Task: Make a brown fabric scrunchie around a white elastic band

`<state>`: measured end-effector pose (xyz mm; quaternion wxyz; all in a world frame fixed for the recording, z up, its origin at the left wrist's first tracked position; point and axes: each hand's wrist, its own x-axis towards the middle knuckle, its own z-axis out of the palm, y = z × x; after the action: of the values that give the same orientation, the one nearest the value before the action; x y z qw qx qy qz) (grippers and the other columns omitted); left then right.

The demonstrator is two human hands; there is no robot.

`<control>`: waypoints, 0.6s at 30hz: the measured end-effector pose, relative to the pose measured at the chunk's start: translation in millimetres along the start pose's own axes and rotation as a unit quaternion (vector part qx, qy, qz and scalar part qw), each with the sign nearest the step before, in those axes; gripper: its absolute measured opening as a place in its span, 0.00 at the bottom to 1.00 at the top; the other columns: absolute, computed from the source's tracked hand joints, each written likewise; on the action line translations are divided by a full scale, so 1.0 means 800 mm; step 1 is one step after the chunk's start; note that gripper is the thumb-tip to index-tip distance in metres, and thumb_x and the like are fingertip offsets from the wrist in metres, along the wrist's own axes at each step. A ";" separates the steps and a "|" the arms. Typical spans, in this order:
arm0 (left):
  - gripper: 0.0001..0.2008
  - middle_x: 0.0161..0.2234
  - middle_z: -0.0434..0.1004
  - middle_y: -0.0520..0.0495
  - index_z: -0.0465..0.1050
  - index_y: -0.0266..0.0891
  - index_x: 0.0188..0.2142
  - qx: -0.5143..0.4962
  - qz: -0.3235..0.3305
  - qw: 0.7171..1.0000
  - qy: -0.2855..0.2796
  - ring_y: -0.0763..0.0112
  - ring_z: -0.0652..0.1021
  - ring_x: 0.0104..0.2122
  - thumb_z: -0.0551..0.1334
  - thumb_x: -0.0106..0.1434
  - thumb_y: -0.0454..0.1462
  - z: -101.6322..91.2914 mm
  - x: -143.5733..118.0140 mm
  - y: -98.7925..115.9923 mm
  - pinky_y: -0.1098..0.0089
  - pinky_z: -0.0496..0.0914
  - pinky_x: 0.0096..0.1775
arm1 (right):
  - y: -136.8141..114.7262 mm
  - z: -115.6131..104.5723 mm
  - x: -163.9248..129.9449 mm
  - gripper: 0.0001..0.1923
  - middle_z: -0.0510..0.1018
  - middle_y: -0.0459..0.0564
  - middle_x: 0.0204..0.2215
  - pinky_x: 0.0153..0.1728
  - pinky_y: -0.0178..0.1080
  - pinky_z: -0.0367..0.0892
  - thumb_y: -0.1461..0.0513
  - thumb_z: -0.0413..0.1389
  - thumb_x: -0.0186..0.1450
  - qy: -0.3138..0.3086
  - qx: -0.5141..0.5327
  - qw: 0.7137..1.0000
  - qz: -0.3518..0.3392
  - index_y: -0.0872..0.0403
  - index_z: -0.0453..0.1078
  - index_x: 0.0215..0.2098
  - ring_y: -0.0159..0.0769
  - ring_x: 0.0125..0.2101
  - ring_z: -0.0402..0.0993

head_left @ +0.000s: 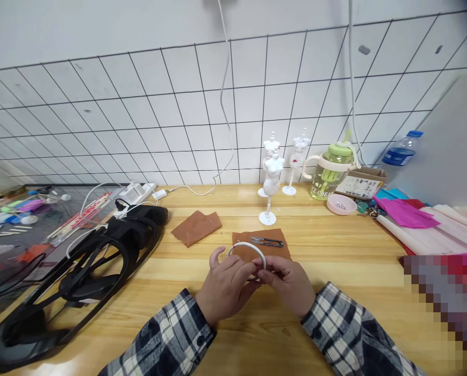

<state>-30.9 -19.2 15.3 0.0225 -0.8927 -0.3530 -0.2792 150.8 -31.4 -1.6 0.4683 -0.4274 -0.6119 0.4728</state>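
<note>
Both hands meet low at centre over the wooden table [335, 261]: the left hand [223, 287] and right hand [290, 282] pinch a white hoop-like band [249, 246], seemingly a headband, though its lower part is hidden by the fingers. Just at 12 o'clock lies a brown cloth [275, 250] with thread snips [268, 241]; a white mini mannequin [271, 183] stands beyond. Black headgear [100, 256] sits at 9 o'clock.

head cam | looks forward and down | close over wooden table [335, 261] | faces tiled wall [139, 104]
</note>
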 end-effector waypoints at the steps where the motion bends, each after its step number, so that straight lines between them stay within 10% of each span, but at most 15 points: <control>1: 0.05 0.28 0.75 0.53 0.69 0.41 0.39 0.010 -0.003 1.000 -0.007 0.70 0.72 0.32 0.57 0.66 0.38 0.000 0.000 0.000 0.55 0.49 0.52 | 0.002 0.000 0.001 0.13 0.81 0.48 0.32 0.31 0.37 0.74 0.54 0.58 0.62 0.017 -0.027 0.999 -0.004 0.51 0.75 0.41 0.35 0.30 0.77; 6: 0.09 0.23 0.72 0.52 0.70 0.41 0.32 0.067 0.019 0.998 -0.003 0.69 0.67 0.29 0.55 0.68 0.37 0.000 -0.003 -0.001 0.62 0.52 0.39 | 0.002 0.002 0.003 0.24 0.79 0.50 0.34 0.23 0.34 0.70 0.51 0.64 0.56 0.125 -0.062 0.990 -0.011 0.52 0.66 0.46 0.35 0.28 0.75; 18: 0.09 0.21 0.69 0.53 0.71 0.43 0.33 0.068 0.045 0.997 -0.005 0.70 0.64 0.28 0.54 0.68 0.36 0.000 -0.007 -0.003 0.62 0.51 0.37 | 0.003 -0.006 0.003 0.12 0.77 0.49 0.35 0.32 0.39 0.70 0.52 0.58 0.61 0.083 -0.191 0.975 -0.077 0.51 0.72 0.37 0.35 0.31 0.71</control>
<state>-35.5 -20.8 12.2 0.0944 -0.9053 -0.3309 -0.2488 154.7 -27.8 -2.6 0.4622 -0.4979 -0.6811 0.2731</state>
